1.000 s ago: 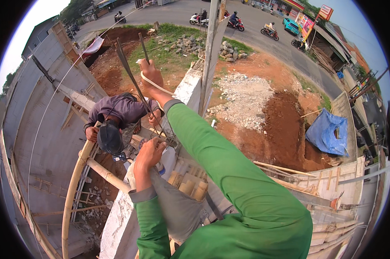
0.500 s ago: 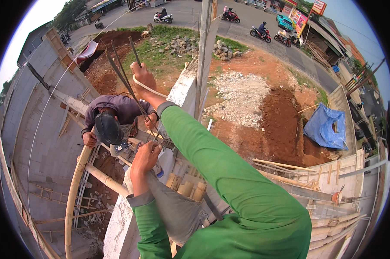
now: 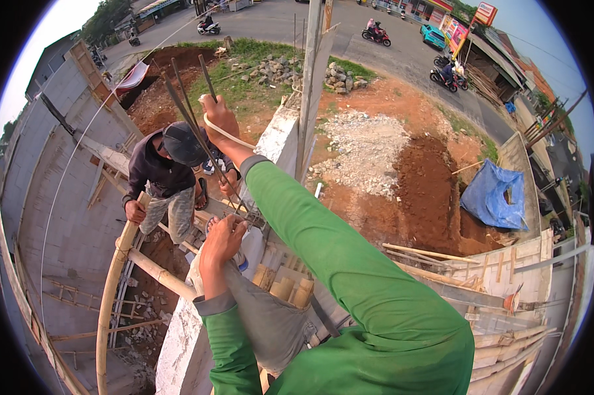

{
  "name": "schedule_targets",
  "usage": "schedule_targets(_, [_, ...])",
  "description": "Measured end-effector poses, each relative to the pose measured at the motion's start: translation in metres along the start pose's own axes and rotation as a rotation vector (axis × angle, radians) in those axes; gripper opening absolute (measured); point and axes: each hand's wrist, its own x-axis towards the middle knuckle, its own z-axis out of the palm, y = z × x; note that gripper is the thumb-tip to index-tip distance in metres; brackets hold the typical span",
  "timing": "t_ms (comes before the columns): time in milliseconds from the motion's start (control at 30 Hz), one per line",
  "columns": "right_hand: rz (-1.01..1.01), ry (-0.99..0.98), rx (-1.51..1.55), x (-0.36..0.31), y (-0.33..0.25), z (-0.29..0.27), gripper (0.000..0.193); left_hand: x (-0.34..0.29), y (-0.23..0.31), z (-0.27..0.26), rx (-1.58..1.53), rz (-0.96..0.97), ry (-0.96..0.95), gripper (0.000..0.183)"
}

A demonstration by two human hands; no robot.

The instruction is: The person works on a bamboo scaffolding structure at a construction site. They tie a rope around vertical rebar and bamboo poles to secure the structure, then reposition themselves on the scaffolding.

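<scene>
My right hand (image 3: 222, 124) is raised ahead of me, closed around a dark steel bar (image 3: 207, 78) whose end sticks up past my fist. A pale cord (image 3: 234, 137) loops across that wrist. Just left of it, more steel bars (image 3: 188, 113) stand tilted in a loose bundle. Lower down, my left hand (image 3: 222, 243) is closed above my bent knee, by the foot of the bars; what its fingers hold is hidden. Opposite me, a co-worker in a dark cap (image 3: 183, 143) has one hand (image 3: 229, 183) at the bars and the other (image 3: 135, 211) on a bamboo pole (image 3: 112, 296).
A white-topped wall (image 3: 185, 349) runs beneath me, with bamboo crosspieces (image 3: 162, 274) on its left and a deep drop to rubble. A grey upright post (image 3: 308, 92) rises ahead. To the right lie broken stone (image 3: 366, 155), red soil and a blue tarp (image 3: 497, 196).
The co-worker has lifted head and torso from a deep stoop, the cap moving up and slightly right. My two hands keep almost the same place. Motorbikes on the road have moved along.
</scene>
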Motion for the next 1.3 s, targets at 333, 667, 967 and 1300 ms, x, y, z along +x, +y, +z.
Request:
schedule_targets(333, [-0.031, -0.018, -0.047, 0.000, 0.002, -0.001, 0.022, -0.001, 0.001, 0.000, -0.001, 0.005, -0.001, 0.037])
schedule_targets(667, [-0.044, -0.006, -0.106, 0.000, 0.002, 0.004, 0.025, 0.003, -0.001, 0.000, 0.042, -0.010, -0.019, 0.037])
schedule_targets(967, [-0.001, -0.029, -0.052, 0.001, 0.003, 0.006, 0.015, 0.000, 0.006, 0.004, 0.050, 0.047, 0.014, 0.037])
schedule_targets(1300, [-0.011, -0.034, -0.020, 0.002, 0.000, 0.000, 0.016, 0.005, 0.004, 0.007, 0.054, 0.039, 0.003, 0.038])
